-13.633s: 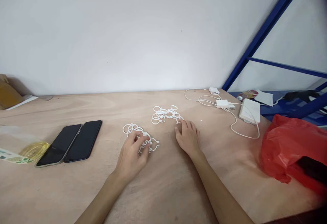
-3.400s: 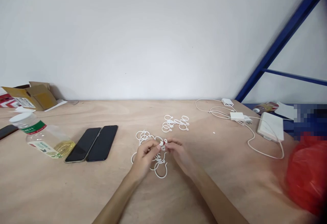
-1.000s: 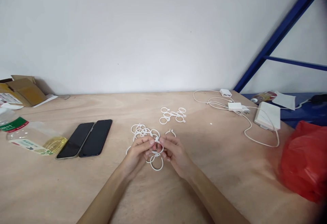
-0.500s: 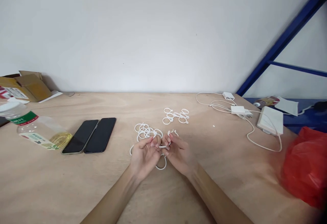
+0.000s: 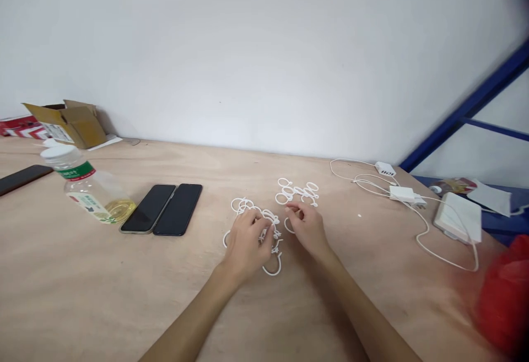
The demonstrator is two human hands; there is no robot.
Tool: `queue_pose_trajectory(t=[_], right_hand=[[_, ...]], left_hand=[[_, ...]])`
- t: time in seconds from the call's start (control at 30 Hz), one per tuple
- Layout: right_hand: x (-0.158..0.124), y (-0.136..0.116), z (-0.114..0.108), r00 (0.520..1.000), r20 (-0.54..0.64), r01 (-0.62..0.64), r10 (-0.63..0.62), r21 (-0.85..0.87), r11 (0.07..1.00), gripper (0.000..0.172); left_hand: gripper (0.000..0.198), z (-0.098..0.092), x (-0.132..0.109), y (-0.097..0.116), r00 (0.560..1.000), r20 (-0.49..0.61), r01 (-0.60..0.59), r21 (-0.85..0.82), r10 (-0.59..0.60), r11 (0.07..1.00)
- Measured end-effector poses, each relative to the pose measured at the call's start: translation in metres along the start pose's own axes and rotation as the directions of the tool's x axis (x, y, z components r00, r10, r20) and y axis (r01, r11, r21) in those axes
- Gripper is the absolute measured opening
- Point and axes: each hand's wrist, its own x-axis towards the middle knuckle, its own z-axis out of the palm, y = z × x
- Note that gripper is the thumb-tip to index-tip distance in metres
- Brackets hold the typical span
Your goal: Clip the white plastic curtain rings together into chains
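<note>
Several thin white plastic rings with small knob-like clasps lie in a loose pile (image 5: 270, 264) on the wooden table. Over this pile is my left hand (image 5: 248, 243), palm down, thumb and forefinger closed around part of a ring; the fingertips partly hide it. To its right, my right hand (image 5: 306, 228) pinches a single white ring (image 5: 288, 226) between thumb and fingers. Just beyond my right fingertips lies a second group of white rings (image 5: 285, 182), spread flat and close together.
Two dark phones (image 5: 178, 210) lie side by side at left, near a tilted-looking clear bottle (image 5: 88, 194) holding yellow liquid. Behind are an open cardboard box (image 5: 85, 128) and another dark phone (image 5: 25, 178). At right are white cables with chargers (image 5: 403, 194), a white box (image 5: 458, 217) and a red bag (image 5: 506, 296).
My hands, earlier together around a ring, have moved apart. The left has turned palm down onto the pile; the right has carried a ring toward the farther group. The view has shifted slightly.
</note>
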Motion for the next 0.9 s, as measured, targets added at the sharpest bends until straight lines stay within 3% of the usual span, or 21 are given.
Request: queue_pose_trajectory(t=[0.07, 0.17, 0.27, 0.37, 0.43, 0.5, 0.57, 0.63, 0.7, 0.8, 0.9], right_hand=[[0.014, 0.009, 0.003, 0.994, 0.053, 0.108, -0.099, -0.213, 0.971, 0.023], [0.028, 0.016, 0.013, 0.982, 0.126, 0.185, -0.142, -0.46, 0.868, 0.025], [0.035, 0.014, 0.02, 0.973, 0.147, 0.227, -0.175, -0.513, 0.828, 0.017], [0.031, 0.001, 0.019, 0.983, 0.099, 0.176, -0.156, -0.236, 0.956, 0.013], [0.022, -0.011, 0.014, 0.991, 0.136, -0.012, -0.004, 0.116, 0.993, 0.012], [0.009, -0.024, 0.009, 0.956, 0.26, -0.245, 0.136, 0.45, 0.859, 0.019], [-0.006, -0.034, 0.005, 0.91, 0.377, -0.391, 0.174, 0.636, 0.665, 0.026], [-0.02, -0.04, 0.005, 0.88, 0.441, -0.459, 0.176, 0.696, 0.552, 0.032], [-0.029, -0.042, 0.007, 0.867, 0.466, -0.483, 0.173, 0.705, 0.519, 0.035], [-0.036, -0.039, 0.009, 0.852, 0.499, -0.5, 0.159, 0.685, 0.529, 0.034], [-0.038, -0.035, 0.008, 0.856, 0.486, -0.482, 0.175, 0.631, 0.608, 0.026]], left_hand=[[0.011, 0.002, -0.003, -0.004, 0.999, -0.009, -0.04, 0.078, 0.041, 0.996], [0.02, 0.005, -0.006, -0.007, 0.997, -0.014, -0.075, 0.124, 0.077, 0.989], [0.022, 0.006, -0.007, -0.007, 0.996, -0.015, -0.085, 0.156, 0.089, 0.984], [0.015, 0.007, -0.005, -0.007, 0.997, -0.031, -0.069, 0.146, 0.074, 0.987], [0.013, 0.007, -0.004, -0.006, 0.998, -0.044, -0.039, 0.117, 0.045, 0.992], [0.019, 0.006, -0.002, -0.005, 0.999, -0.047, -0.005, 0.076, 0.008, 0.997], [0.024, 0.006, -0.001, -0.002, 0.999, -0.036, 0.016, 0.008, -0.016, 1.0], [0.026, 0.005, -0.001, 0.0, 0.999, -0.022, 0.021, -0.078, -0.023, 0.997], [0.024, 0.005, -0.001, 0.002, 0.999, -0.019, 0.029, -0.143, -0.032, 0.989], [0.023, 0.006, -0.001, 0.003, 0.994, -0.028, 0.096, -0.187, -0.103, 0.978], [0.024, 0.006, 0.002, 0.003, 0.967, -0.02, 0.232, -0.339, -0.253, 0.912]])
